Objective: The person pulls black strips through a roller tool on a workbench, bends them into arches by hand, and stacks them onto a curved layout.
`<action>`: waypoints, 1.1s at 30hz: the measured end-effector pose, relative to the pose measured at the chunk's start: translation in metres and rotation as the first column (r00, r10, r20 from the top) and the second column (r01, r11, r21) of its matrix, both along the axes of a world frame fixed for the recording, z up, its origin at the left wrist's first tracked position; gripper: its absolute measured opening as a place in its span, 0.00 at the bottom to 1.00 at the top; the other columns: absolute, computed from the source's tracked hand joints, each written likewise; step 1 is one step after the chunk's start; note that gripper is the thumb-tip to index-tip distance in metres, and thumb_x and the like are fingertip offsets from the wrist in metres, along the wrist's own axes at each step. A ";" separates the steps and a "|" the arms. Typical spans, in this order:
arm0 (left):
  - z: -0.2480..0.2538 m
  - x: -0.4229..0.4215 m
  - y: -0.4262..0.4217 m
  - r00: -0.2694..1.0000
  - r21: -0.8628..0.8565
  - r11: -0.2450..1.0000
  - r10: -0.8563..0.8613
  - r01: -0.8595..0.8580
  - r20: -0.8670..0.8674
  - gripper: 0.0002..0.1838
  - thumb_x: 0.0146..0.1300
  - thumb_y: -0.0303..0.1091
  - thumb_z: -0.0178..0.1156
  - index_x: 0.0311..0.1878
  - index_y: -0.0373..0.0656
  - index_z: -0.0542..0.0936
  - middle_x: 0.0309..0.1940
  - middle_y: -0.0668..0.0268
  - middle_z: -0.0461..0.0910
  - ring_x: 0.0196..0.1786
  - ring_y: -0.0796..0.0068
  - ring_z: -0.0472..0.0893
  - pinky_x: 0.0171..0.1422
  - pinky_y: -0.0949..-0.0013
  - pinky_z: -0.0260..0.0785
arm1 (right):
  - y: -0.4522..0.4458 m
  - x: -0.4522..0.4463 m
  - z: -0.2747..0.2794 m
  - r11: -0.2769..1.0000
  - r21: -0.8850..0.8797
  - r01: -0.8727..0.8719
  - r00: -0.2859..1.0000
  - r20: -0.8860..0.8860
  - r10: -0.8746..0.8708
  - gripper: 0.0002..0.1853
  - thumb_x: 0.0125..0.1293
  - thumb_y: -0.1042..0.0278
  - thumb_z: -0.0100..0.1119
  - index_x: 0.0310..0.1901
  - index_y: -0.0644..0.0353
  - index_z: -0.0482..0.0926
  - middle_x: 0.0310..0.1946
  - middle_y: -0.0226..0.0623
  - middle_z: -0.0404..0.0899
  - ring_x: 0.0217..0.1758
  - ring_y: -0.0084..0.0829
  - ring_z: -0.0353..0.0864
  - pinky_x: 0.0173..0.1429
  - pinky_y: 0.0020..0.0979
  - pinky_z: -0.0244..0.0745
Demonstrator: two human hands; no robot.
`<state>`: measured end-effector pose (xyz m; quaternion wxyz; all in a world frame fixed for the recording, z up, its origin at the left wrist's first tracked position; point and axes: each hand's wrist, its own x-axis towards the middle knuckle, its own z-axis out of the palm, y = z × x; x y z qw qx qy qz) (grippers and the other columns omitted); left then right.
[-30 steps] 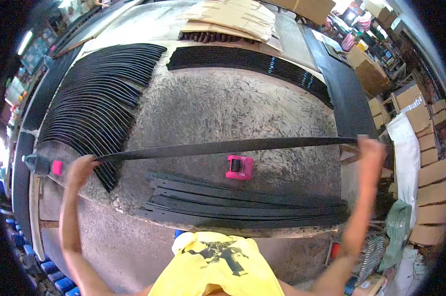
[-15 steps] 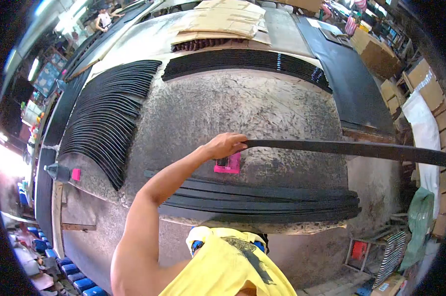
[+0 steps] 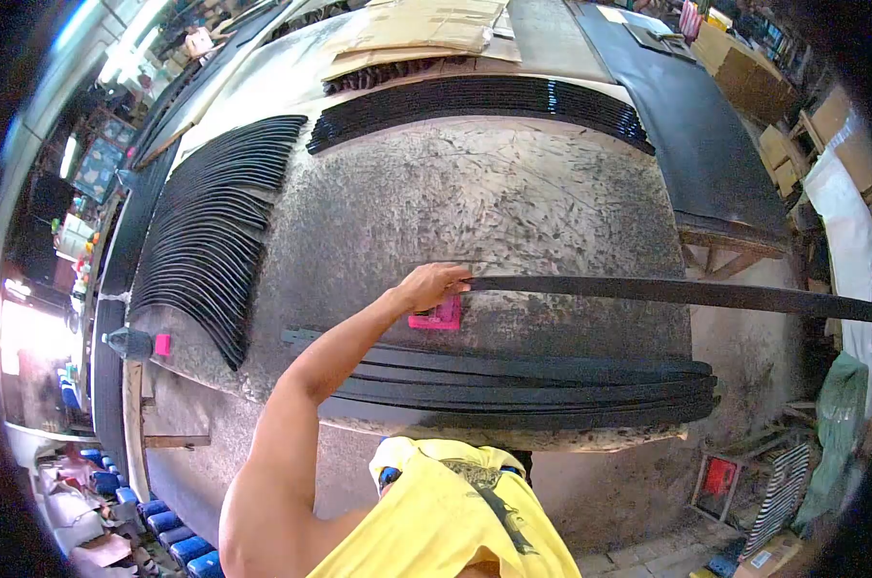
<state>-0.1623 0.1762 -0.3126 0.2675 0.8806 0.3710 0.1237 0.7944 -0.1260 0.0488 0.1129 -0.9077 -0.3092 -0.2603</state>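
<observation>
Left hand [image 3: 436,286] is now sitting at mid-table; a second ago it was out by the table's left side. The long flat black strip [image 3: 667,291] is shifting rightward with it, and the right hand, then visible, is no longer showing. Judging by this, I am handling the strip by its left end, still apart from the others.

Grip: I am pinching that end, fingers closed around it; the thumb's exact placing is hard to see. I cannot tell about the right hand.

Position: the strip is running out over the table's right edge, crossing in front of the white hanging sheet [image 3: 839,231], its far end vanishing at the dark rim of view.

Edges: the boxy bright pink plastic holder [image 3: 438,316] is standing just below my fingers, partly covered. Nearer me, the loose stack of flat dark-grey strips [image 3: 513,387] is lying along the front edge. Widest room is opening beyond the strip: scuffed grey tabletop [image 3: 494,202] reaching to the curved black row of strips [image 3: 475,111], with the fanned black strips [image 3: 205,241] bounding the left.
</observation>
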 end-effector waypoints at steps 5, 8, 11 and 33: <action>-0.010 -0.016 -0.010 0.975 -0.021 0.999 0.031 -0.037 -0.222 0.13 0.73 0.44 0.57 0.52 0.48 0.81 0.45 0.56 0.81 0.47 0.46 0.83 0.47 0.47 0.76 | 0.041 0.047 -0.054 0.994 -0.065 -0.083 0.996 -0.045 0.080 0.22 0.73 0.78 0.41 0.63 0.62 0.77 0.51 0.51 0.79 0.57 0.44 0.77 0.63 0.42 0.71; -0.011 -0.026 -0.014 0.904 -0.030 0.994 0.080 -0.102 -0.420 0.12 0.72 0.43 0.58 0.52 0.50 0.81 0.43 0.56 0.80 0.47 0.48 0.84 0.47 0.49 0.78 | 0.068 0.078 -0.125 0.970 -0.143 -0.198 0.975 -0.128 0.180 0.23 0.73 0.79 0.39 0.65 0.62 0.76 0.51 0.52 0.79 0.58 0.44 0.77 0.63 0.42 0.71; -0.013 -0.051 -0.018 0.874 0.005 0.995 0.092 -0.101 -0.476 0.11 0.72 0.41 0.57 0.52 0.51 0.80 0.44 0.56 0.79 0.48 0.49 0.84 0.48 0.51 0.78 | 0.081 0.033 -0.226 0.799 -0.442 -0.408 0.848 0.141 0.511 0.30 0.66 0.76 0.52 0.72 0.54 0.70 0.50 0.45 0.73 0.52 0.47 0.74 0.61 0.40 0.70; -0.021 -0.349 -0.097 0.624 0.246 0.862 0.493 -0.443 -0.606 0.06 0.67 0.35 0.57 0.45 0.51 0.79 0.42 0.58 0.77 0.49 0.54 0.83 0.48 0.53 0.76 | 0.231 -0.337 -0.440 0.757 -0.119 -0.643 0.675 -0.556 0.486 0.16 0.68 0.78 0.54 0.57 0.61 0.78 0.47 0.45 0.73 0.54 0.46 0.75 0.58 0.42 0.72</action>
